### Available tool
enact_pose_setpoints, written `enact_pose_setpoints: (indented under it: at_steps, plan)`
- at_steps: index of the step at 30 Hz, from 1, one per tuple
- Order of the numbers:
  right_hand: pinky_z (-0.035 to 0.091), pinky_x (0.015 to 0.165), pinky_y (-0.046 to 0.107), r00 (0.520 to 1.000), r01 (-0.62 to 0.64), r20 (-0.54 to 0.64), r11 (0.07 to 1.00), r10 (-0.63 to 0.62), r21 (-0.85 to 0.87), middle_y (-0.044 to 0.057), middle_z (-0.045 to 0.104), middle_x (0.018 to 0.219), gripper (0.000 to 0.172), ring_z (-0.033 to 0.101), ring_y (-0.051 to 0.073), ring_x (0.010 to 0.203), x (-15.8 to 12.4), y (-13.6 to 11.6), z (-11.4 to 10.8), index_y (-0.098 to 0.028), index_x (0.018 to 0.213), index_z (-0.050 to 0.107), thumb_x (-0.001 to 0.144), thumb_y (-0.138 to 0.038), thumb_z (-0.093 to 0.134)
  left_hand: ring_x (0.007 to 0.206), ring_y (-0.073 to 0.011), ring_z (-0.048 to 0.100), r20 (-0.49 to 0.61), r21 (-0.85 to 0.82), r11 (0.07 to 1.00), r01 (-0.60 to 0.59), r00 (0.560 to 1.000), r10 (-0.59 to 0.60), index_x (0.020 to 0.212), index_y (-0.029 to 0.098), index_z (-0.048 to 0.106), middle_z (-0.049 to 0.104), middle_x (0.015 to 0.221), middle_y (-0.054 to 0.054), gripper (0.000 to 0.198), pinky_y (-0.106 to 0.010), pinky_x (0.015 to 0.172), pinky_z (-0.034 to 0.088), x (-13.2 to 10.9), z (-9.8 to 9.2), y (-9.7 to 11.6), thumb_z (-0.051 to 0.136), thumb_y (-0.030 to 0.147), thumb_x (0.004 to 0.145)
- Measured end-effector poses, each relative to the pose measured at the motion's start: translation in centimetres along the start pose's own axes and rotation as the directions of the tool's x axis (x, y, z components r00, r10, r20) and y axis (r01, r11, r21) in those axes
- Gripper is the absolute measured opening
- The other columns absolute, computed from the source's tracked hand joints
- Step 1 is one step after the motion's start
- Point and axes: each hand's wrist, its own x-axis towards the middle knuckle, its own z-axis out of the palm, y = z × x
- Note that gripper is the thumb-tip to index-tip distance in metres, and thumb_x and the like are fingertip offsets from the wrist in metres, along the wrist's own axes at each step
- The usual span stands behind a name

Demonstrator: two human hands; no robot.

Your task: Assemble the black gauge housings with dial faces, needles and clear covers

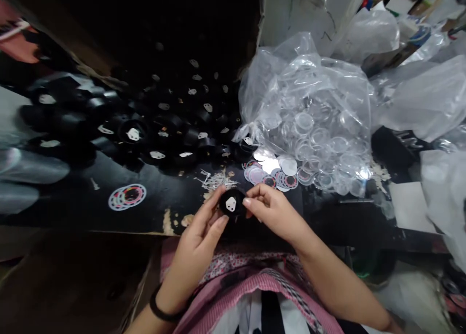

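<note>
My left hand (201, 232) and my right hand (272, 210) meet over the near edge of a black table (73, 203), fingers pinched on one round black cap (232, 204) with a white plate in its middle. The left holds its left side, the right its right rim. Behind lies a pile of similar black caps (163, 125). Just beyond my right hand sit printed dial discs (269, 176) and silver discs.
A clear plastic bag (309, 115) full of transparent round lenses stands right of centre. More plastic bags (425, 96) crowd the right side. A lone printed dial (127, 196) lies on the table at left. White scraps (216, 179) are scattered by the hands.
</note>
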Motion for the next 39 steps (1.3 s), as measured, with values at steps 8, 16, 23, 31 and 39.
enact_pose_setpoints:
  at_steps: [8, 16, 23, 31, 39]
  plan:
    - [0.047, 0.081, 0.034, 0.973, 0.129, -0.081, 0.801, -0.215, -0.585, 0.006, 0.067, 0.094, 0.02, 0.062, 0.018, 0.087, -0.4, 0.4, -2.5, -0.018, 0.103, 0.066, 0.091, -0.034, 0.061, 0.1, -0.0233, 0.073, 0.015, -0.572, 0.733, 0.37, 0.897, -0.441, 0.103, 0.024, 0.076, 0.076, 0.115, -0.005, 0.031, -0.031, 0.088, 0.061, -0.2, 1.6, 0.2, 0.082, 0.035, 0.074]
    - [0.046, 0.092, 0.044, 0.91, -0.01, -0.245, 0.573, -0.334, -0.82, 0.013, 0.063, 0.109, 0.027, 0.06, 0.028, 0.103, 0.8, 0.9, -4.8, -0.015, 0.114, 0.061, 0.088, -0.022, 0.064, 0.098, -0.02, 0.072, 0.109, -0.613, 0.677, 0.408, 0.892, -0.439, 0.115, 0.021, 0.071, 0.072, 0.123, -0.009, 0.036, -0.028, 0.082, 0.061, 0.2, 2.4, 1.4, 0.071, 0.039, 0.085]
    - [0.048, 0.068, 0.026, 0.97, 0.238, 0.048, 0.9, -0.237, -0.365, 0.003, 0.062, 0.104, 0.027, 0.058, 0.011, 0.074, -0.7, 0.3, -2.7, -0.022, 0.116, 0.061, 0.09, -0.018, 0.055, 0.114, -0.0226, 0.067, 0.076, -0.665, 0.669, 0.331, 0.922, -0.381, 0.107, 0.018, 0.074, 0.075, 0.117, -0.008, 0.031, -0.033, 0.099, 0.055, 1.1, 2.9, 2.6, 0.064, 0.042, 0.09]
    - [0.049, 0.076, 0.028, 0.995, 0.092, -0.051, 0.989, -0.086, 0.112, -0.003, 0.06, 0.08, 0.024, 0.063, 0.012, 0.075, -0.3, 1.2, -1.6, -0.021, 0.085, 0.049, 0.08, -0.032, 0.069, 0.12, -0.0232, 0.065, -0.018, -0.692, 0.69, 0.214, 0.95, -0.313, 0.112, 0.024, 0.072, 0.074, 0.12, -0.006, 0.033, -0.036, 0.103, 0.053, 0.4, 3.1, 2.1, 0.064, 0.047, 0.089]
    - [0.046, 0.084, 0.029, 0.901, 0.366, -0.08, 0.845, -0.427, -0.389, 0.001, 0.064, 0.093, 0.012, 0.06, 0.014, 0.09, -1.5, -1.1, -1.3, -0.022, 0.1, 0.066, 0.093, -0.019, 0.057, 0.134, -0.0274, 0.053, 0.049, -0.566, 0.765, 0.308, 0.939, -0.341, 0.116, 0.029, 0.072, 0.064, 0.137, -0.004, 0.032, -0.038, 0.103, 0.053, 0.6, 3.6, 2.0, 0.069, 0.041, 0.086]
